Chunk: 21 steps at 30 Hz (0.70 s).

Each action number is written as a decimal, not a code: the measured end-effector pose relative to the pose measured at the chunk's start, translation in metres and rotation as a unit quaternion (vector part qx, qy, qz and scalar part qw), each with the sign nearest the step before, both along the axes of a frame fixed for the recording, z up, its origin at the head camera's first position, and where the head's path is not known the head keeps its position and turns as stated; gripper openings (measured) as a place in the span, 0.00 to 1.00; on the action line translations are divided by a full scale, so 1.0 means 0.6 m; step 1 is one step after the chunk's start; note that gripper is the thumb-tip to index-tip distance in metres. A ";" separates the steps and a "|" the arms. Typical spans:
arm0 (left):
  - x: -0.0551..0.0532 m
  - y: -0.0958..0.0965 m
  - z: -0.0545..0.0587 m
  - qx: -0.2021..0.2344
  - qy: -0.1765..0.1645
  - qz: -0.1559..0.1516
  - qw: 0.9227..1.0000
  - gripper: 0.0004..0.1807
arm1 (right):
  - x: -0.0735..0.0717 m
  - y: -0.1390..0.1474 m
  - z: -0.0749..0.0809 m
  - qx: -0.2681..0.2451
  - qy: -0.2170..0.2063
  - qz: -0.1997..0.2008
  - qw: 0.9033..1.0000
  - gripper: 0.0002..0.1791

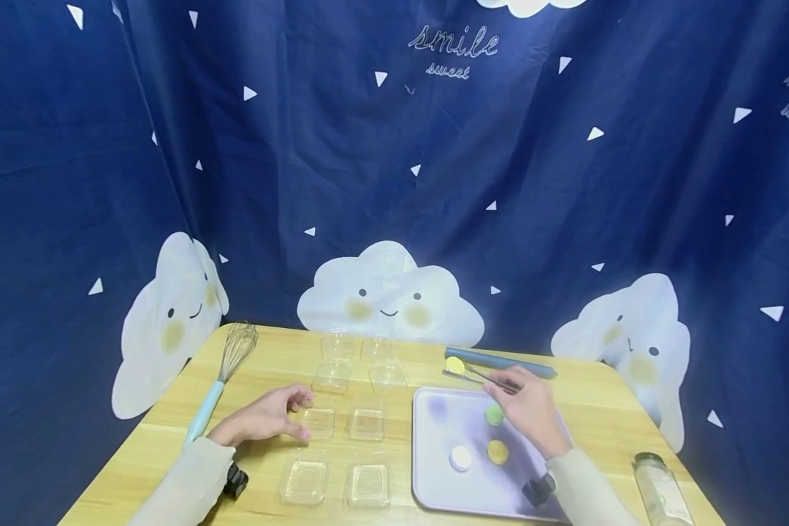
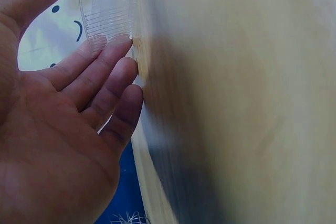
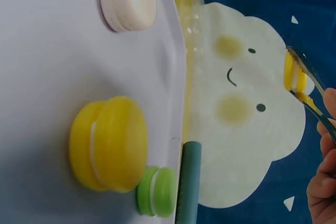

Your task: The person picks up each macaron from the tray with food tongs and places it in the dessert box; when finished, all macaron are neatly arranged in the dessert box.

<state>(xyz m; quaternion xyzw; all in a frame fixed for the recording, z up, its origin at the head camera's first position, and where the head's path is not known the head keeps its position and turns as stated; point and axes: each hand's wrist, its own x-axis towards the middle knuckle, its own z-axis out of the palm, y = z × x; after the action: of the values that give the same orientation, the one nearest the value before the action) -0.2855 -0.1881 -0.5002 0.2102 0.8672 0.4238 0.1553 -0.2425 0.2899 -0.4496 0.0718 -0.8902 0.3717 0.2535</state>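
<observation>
My left hand (image 1: 272,416) is beside a clear plastic box (image 1: 318,422), thumb and fingers spread at its near left side. In the left wrist view the fingers are nearly straight, with fingertips by the box's ribbed wall (image 2: 107,22); firm contact is unclear. My right hand (image 1: 526,405) grips metal tongs (image 1: 483,375), which pinch a yellow macaron (image 1: 455,365) above the table behind the tray. On the lilac tray (image 1: 427,482) lie a green macaron (image 1: 494,415), a white macaron (image 1: 460,458) and a darker yellow macaron (image 1: 497,452).
Several more clear boxes (image 1: 368,482) stand in two columns left of the tray. A whisk (image 1: 207,409) lies at the left, a dark blue roll (image 1: 513,362) behind the tray, and a dark-lidded jar (image 1: 662,489) at the right. A blue curtain (image 1: 368,146) hangs behind the table.
</observation>
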 end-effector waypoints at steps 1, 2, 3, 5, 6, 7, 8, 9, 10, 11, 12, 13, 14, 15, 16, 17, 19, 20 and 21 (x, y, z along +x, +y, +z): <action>0.000 0.000 0.000 0.000 -0.001 0.001 1.000 0.41 | -0.001 -0.003 0.002 -0.004 0.007 0.000 1.000 0.09; 0.000 0.000 0.000 0.003 -0.002 0.001 1.000 0.41 | -0.003 -0.007 0.003 -0.009 0.015 0.001 1.000 0.10; 0.000 0.000 0.000 0.005 -0.003 0.001 1.000 0.40 | -0.004 -0.011 0.005 -0.010 0.022 0.000 1.000 0.10; -0.001 0.000 0.001 0.007 -0.005 0.003 1.000 0.40 | -0.008 -0.018 0.008 -0.015 0.036 0.000 0.999 0.10; -0.001 0.000 0.001 0.007 -0.005 0.003 1.000 0.40 | -0.010 -0.022 0.009 -0.014 0.044 -0.003 0.999 0.10; -0.002 0.000 0.001 0.007 -0.005 0.003 1.000 0.40 | -0.012 -0.026 0.011 -0.012 0.052 -0.005 0.999 0.11; -0.002 0.000 0.001 0.007 -0.005 0.003 1.000 0.40 | -0.013 -0.031 0.012 -0.008 0.058 -0.006 0.998 0.11; -0.002 0.000 0.001 0.007 -0.006 0.003 1.000 0.40 | -0.015 -0.036 0.014 -0.007 0.062 -0.003 0.998 0.11; -0.002 0.001 0.002 0.005 -0.006 0.002 1.000 0.40 | -0.017 -0.042 0.016 -0.010 0.065 0.003 0.998 0.12; -0.002 0.001 0.002 0.003 -0.005 0.003 1.000 0.40 | -0.018 -0.048 0.017 -0.012 0.064 0.010 0.998 0.12; -0.002 0.001 0.002 0.001 -0.004 0.002 1.000 0.40 | -0.020 -0.054 0.019 -0.016 0.063 0.020 0.998 0.12; -0.001 0.000 0.002 0.000 -0.002 0.002 1.000 0.40 | -0.023 -0.061 0.020 -0.019 0.064 0.031 0.997 0.12; -0.001 -0.001 0.002 -0.002 -0.002 0.002 1.000 0.40 | -0.025 -0.069 0.021 -0.024 0.060 0.042 0.997 0.11; 0.000 -0.001 0.002 -0.002 -0.002 0.002 1.000 0.40 | -0.028 -0.077 0.023 -0.028 0.059 0.053 0.996 0.11; 0.000 -0.001 0.001 -0.004 0.000 0.003 1.000 0.40 | -0.030 -0.085 0.025 -0.029 0.059 0.061 0.996 0.11; 0.000 -0.001 0.001 -0.004 0.000 0.004 1.000 0.40 | -0.032 -0.093 0.026 -0.030 0.060 0.068 0.995 0.11; 0.000 -0.001 0.001 -0.003 -0.001 0.004 1.000 0.40 | -0.035 -0.109 0.029 -0.029 0.064 0.080 0.994 0.11; 0.000 0.000 0.001 -0.002 -0.003 0.004 1.000 0.40 | -0.035 -0.117 0.031 -0.029 0.063 0.084 0.994 0.11; 0.001 0.000 0.001 -0.002 -0.004 0.004 1.000 0.40 | -0.034 -0.125 0.032 -0.028 0.065 0.088 0.994 0.11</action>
<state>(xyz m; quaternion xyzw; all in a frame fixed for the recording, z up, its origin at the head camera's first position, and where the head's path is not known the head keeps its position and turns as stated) -0.2850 -0.1880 -0.4993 0.2046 0.8681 0.4239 0.1576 -0.2632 0.2152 -0.4307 0.1667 -0.8514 0.4119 0.2787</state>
